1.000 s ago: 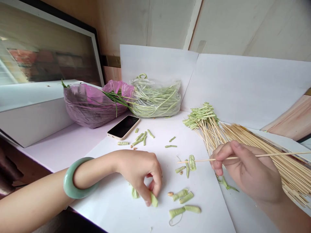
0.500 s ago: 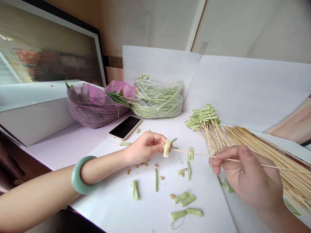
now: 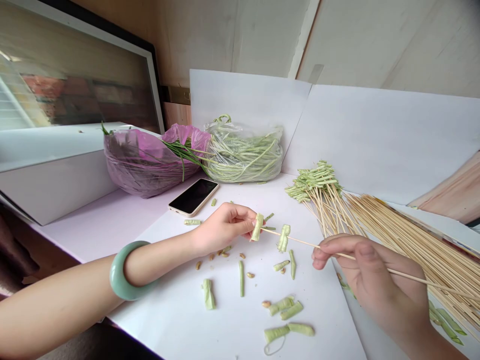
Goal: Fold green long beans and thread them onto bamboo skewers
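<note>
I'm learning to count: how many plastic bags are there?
2. A thin purple plastic bag sits back left; a clear plastic bag of long green beans sits right of it, before the upright white panel. Others could be hidden.

A phone (image 3: pixel 193 196) is lying face up toward the counter's (image 3: pixel 131 212) left edge as a purple plastic bag (image 3: pixel 150 167) of greens is slumping just beside it. White panels (image 3: pixel 382 140) are lining the back edge; a dark-framed pane (image 3: pixel 86 80) is rising beyond the back left corner.
</note>
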